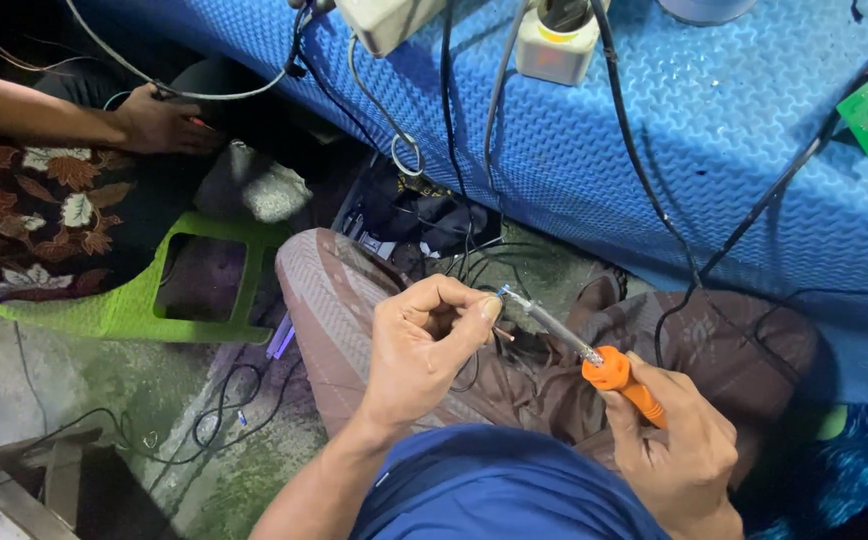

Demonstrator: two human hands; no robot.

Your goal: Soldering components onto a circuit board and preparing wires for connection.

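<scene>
right hand (679,450) grips orange-handled soldering iron (594,362) over lap | iron's long axis runs up-left, tip at left hand (424,345) | left fingers pinched on thin wire (503,335)

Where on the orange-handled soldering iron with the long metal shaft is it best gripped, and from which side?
Grip the orange-handled soldering iron by its orange plastic handle, from the lower right, as the right hand does. The bare metal shaft points up-left towards the left hand, so that end is best left untouched.
</scene>
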